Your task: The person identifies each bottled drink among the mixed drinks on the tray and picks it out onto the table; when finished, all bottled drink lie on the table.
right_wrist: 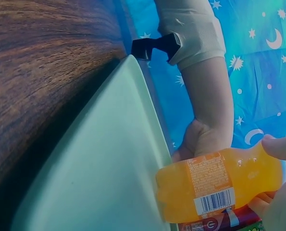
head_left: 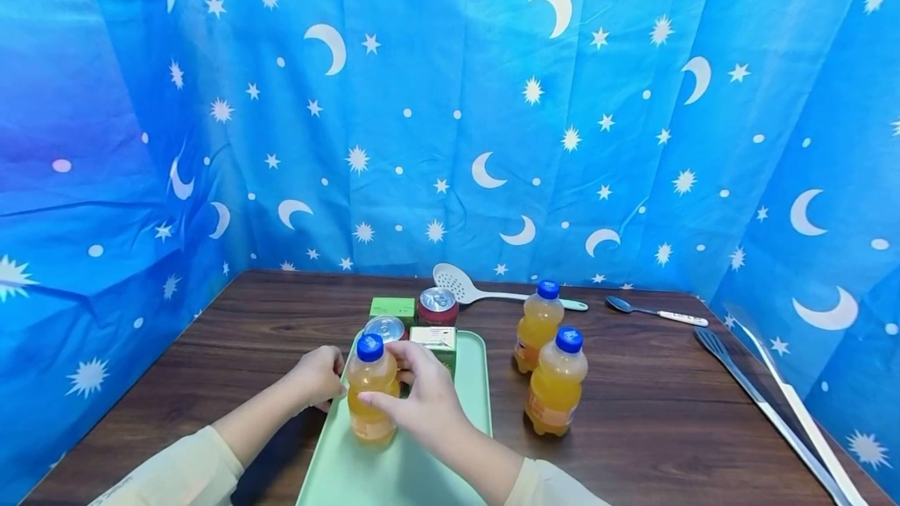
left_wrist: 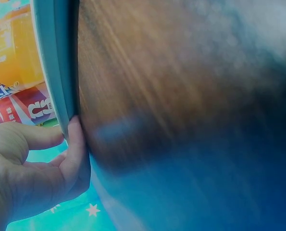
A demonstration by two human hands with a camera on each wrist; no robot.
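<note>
A bottle of orange drink with a blue cap (head_left: 367,375) stands upright at the left side of the pale green tray (head_left: 429,475). My right hand (head_left: 430,397) grips it, thumb in front and fingers round the far side. Whether its base touches the tray cannot be told. My left hand (left_wrist: 42,166) pinches the tray's left rim between thumb and fingers. Behind the bottle are a drink can (head_left: 385,327), partly hidden, and a green carton with a pale top (head_left: 433,340). Farther back sit a red can (head_left: 438,307) and another green carton (head_left: 392,308).
Two more orange drink bottles (head_left: 540,326) (head_left: 557,385) stand right of the tray. A white slotted skimmer (head_left: 457,283) lies at the back. To the right lie a spoon (head_left: 657,311), a dark fork-like utensil (head_left: 755,397) and a long white-handled utensil (head_left: 801,404). A patterned blue cloth (head_left: 450,100) surrounds the table.
</note>
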